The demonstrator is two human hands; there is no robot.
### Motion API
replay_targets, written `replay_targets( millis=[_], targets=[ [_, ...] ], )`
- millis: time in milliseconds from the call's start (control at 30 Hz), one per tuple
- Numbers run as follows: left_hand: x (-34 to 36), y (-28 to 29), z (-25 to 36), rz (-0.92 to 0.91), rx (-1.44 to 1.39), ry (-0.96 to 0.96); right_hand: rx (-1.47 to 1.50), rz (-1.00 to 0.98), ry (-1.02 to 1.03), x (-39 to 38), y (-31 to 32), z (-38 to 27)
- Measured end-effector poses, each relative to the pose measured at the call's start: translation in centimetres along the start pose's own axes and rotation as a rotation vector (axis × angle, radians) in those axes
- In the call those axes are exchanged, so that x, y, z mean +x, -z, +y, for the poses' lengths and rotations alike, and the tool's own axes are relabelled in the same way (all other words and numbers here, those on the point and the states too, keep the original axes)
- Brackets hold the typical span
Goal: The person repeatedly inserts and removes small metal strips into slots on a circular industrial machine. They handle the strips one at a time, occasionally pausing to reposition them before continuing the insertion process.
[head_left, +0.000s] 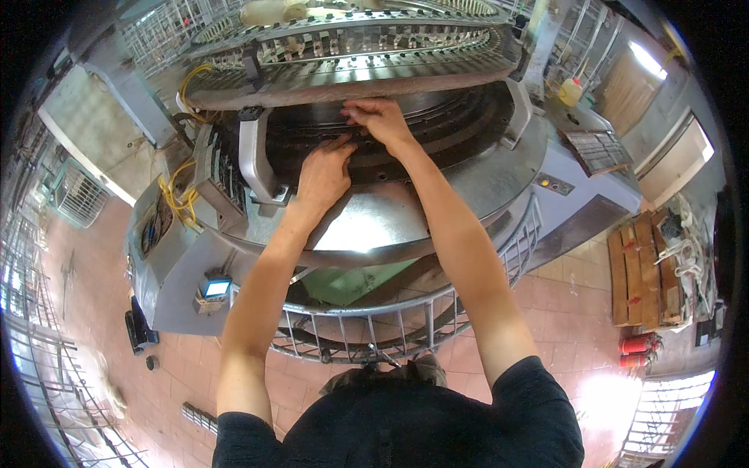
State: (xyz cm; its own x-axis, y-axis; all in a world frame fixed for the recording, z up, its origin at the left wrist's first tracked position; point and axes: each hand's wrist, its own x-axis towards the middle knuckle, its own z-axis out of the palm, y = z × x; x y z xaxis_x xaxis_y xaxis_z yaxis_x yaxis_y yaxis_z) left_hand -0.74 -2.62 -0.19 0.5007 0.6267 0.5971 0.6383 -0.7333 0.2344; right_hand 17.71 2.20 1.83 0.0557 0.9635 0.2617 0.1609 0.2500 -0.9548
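Observation:
Both my arms reach into the gap of a large circular knitting machine, over its dark, greasy ring-shaped bed (pixel 452 144). My left hand (pixel 326 170) is at the near left part of this bed, its fingers bent and drawn together at the dark surface. Farther in and slightly right, my right hand (pixel 378 121) is closed in a pinch just under the raised upper ring (pixel 351 95). Whatever lies between the fingertips of either hand is too small or hidden to make out. A smooth metal rim (pixel 374 222) curves below my wrists.
Metal brackets (pixel 256 160) stand left and right of the gap. A tubular guard rail (pixel 402 324) curves before my body. Yellow cables (pixel 181 204) and a small lit screen (pixel 217 288) are left; a button panel (pixel 554 184) and wooden crate (pixel 644 269) are right.

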Motion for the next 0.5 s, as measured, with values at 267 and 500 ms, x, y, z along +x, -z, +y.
replay_targets(
  millis=[267, 500],
  targets=[
    [0.7, -2.2, -3.2, 0.267, 0.021, 0.314, -0.374, 0.458, 0.043, -1.4, 5.1, 3.3],
    [7.1, -7.9, 3.0, 0.099, 0.003, 0.574, -0.544, 0.397, 0.198, -10.3, 7.1, 0.8]
  ],
)
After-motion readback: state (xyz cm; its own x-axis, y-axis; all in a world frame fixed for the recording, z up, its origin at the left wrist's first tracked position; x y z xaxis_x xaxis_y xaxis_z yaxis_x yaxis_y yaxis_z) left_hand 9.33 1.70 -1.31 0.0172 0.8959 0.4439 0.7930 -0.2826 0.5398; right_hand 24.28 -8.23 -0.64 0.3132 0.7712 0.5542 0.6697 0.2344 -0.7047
